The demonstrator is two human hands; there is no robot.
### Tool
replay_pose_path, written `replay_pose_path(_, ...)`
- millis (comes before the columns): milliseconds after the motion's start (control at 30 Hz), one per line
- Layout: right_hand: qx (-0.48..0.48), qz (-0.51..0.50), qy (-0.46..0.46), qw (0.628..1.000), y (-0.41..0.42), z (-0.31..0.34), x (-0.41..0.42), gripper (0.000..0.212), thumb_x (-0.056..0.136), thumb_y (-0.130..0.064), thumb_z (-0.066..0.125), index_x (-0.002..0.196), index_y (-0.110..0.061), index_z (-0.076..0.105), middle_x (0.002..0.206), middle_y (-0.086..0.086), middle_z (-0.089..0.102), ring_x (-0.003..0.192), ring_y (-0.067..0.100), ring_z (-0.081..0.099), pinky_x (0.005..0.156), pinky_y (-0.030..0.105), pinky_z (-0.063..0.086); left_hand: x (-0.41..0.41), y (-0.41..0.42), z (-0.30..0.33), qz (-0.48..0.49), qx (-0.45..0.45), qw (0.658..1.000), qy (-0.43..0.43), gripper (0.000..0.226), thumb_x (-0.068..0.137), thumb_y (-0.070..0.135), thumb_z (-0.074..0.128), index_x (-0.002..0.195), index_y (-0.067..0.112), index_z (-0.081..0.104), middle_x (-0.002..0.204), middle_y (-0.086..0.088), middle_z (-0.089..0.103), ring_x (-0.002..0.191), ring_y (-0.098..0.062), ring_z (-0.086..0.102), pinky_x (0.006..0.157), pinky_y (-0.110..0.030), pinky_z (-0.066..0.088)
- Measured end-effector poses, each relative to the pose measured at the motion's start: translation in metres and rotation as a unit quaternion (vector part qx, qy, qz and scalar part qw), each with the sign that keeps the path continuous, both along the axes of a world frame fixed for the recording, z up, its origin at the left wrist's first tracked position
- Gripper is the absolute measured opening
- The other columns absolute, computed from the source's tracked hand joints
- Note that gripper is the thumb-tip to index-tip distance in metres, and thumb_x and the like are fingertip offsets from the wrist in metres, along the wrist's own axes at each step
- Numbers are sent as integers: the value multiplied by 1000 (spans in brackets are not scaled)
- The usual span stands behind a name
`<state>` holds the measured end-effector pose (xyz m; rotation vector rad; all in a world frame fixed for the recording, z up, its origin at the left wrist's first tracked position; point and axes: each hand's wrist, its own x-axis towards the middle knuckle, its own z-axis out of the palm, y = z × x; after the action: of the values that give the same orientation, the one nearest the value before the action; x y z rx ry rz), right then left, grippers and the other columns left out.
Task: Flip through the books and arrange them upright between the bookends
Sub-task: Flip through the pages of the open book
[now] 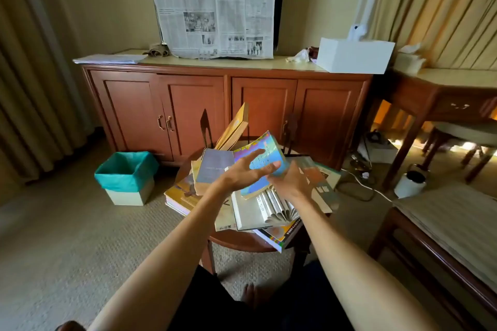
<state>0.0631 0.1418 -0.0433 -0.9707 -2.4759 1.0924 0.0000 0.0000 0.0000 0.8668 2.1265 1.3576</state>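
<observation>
Two hands meet on one book: the left hand [243,173] lies across the shiny blue cover of the paperback [262,162] with its fingers spread and flat, while the right hand [289,183] comes in at the book's right edge, fingers curled toward it. Whether that right grip has actually closed on the edge I cannot tell, since the hand's back hides the fingertips.

The paperback is tilted, its far end raised, above a loose heap of books. Just left of the grip sits a grey-covered book [215,166] on a thicker one; just below it an open book [271,208] fans its pages; under the right wrist lies another with an orange cover [320,177]. Beyond the grip one yellow book [232,127] leans at a slant between the two dark bookends [205,126], so very little is arranged yet. All this rests on a small round tabletop [236,242].

The risk, I would say, is the heap itself. Books overhang the rim on the near side, and lifting or thumbing the paperback could drag a neighbour off onto the carpet. The leaning book could also topple flat if knocked.
</observation>
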Motion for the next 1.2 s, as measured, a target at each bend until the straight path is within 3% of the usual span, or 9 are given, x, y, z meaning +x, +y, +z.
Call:
replay_pose_path(100, 62, -19, 77, 995, -7, -7, -7, 44, 89, -39, 62, 130, -24, 54, 122, 5, 68, 117, 33, 62, 103, 54, 43, -3, 10, -6, 28, 15, 999, -7, 86, 92, 58, 67, 162, 30, 27, 169, 0, 27, 155, -20, 26, 121, -39, 30)
replay_pose_path(267, 246, 16, 181, 952, -24, -20, -9, 48, 87, -16, 56, 134, -28, 54, 122, 1, 66, 120, 30, 59, 99, 58, 42, -5, 18, 2, 111, 129, 978, -121, 98, 86, 68, 67, 157, 56, 1, 150, 14, 38, 130, -33, 56, 80, -43, 61)
replay_pose_path(367, 427, 52, 182, 884, -47, -26, -6, 44, 88, -14, 52, 131, -22, 57, 129, 6, 62, 134, 32, 49, 106, 61, 32, -11, 15, 3, 201, 233, 935, -179, 82, 87, 45, 79, 147, 41, 23, 134, 0, 62, 105, -27, 71, 62, -41, 63)
replay_pose_path(500, 467, 131, 218, 847, -79, -10, 3, 43, 85, -22, 65, 128, -22, 64, 151, 9, 49, 151, 26, 26, 114, 68, 15, -14, -9, -4, 237, 333, 894, -181, 60, 90, 3, 76, 134, 17, 37, 128, -21, 68, 98, -29, 73, 88, -54, 61)
replay_pose_path(667, 204, 103, 448, 864, -102, 28, 54, 69, 85, -42, 70, 144, -15, 48, 163, 8, 25, 153, 24, 15, 121, 50, 17, -13, -53, 5, 208, 359, 896, -160, 57, 85, 15, 83, 132, 23, 52, 125, -22, 71, 95, -32, 68, 92, -57, 56)
replay_pose_path(833, -233, 46, 381, 893, -113, 55, 93, 86, 70, -67, 76, 144, -42, 41, 153, -9, 42, 140, 11, 41, 114, 49, 40, 27, -83, 22, 114, 353, 887, -276, 41, 96, 22, 70, 135, 29, 56, 104, -10, 75, 72, -19, 74, 59, -32, 61)
replay_pose_path(933, -319, 98, 423, 842, -115, 58, 112, 41, 81, -42, 78, 119, -28, 70, 119, -1, 71, 114, 18, 66, 90, 55, 57, 48, -90, 22, 137, 268, 936, -182, 45, 90, 48, 75, 131, 32, 63, 116, -11, 74, 87, -19, 74, 76, -35, 60)
replay_pose_path(1033, -267, 102, 436, 853, -120, 53, 135, 26, 83, -34, 79, 107, -24, 76, 110, 1, 75, 111, 20, 68, 97, 53, 54, 58, -95, 7, 147, 148, 978, -22, 62, 87, 67, 65, 134, 26, 66, 121, -11, 74, 111, -28, 72, 100, -50, 56)
replay_pose_path(1200, -336, 124, 431, 828, -121, 47, 144, 27, 85, -30, 71, 108, -16, 77, 112, 7, 75, 114, 28, 66, 98, 44, 51, 66, -101, 0, 146, 276, 940, -138, 66, 86, 34, 80, 141, 19, 46, 125, -14, 69, 105, -30, 73, 92, -51, 60)
